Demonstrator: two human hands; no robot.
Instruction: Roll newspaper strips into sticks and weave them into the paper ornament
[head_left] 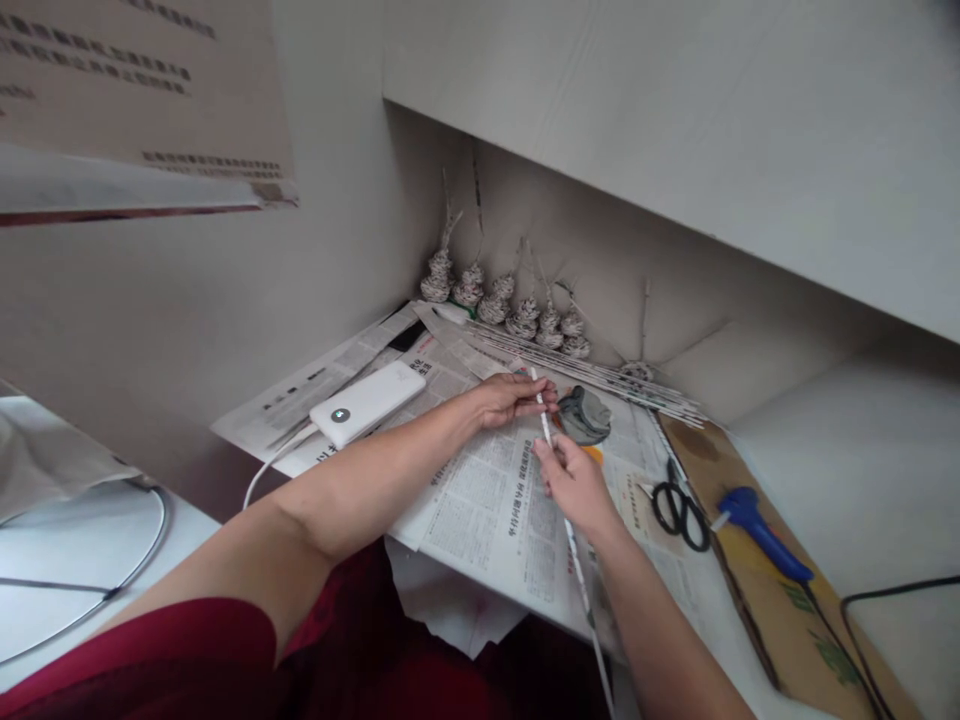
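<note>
A long thin rolled newspaper stick runs slantwise from above the newspaper-covered table down past its front edge. My left hand is closed at its upper end, with the fingers around the tip. Lower on the same stick, my right hand grips it between thumb and fingers. A grey-green crumpled cloth lies just beyond my hands, with a bit of orange showing beside it. Part of the stick passes out of sight behind my right hand.
Woven gourd-shaped pieces line the back wall, behind a bundle of paper sticks. At left is a white power bank with a cable. Black scissors and a blue glue gun on cardboard are at right. A slanted panel overhangs.
</note>
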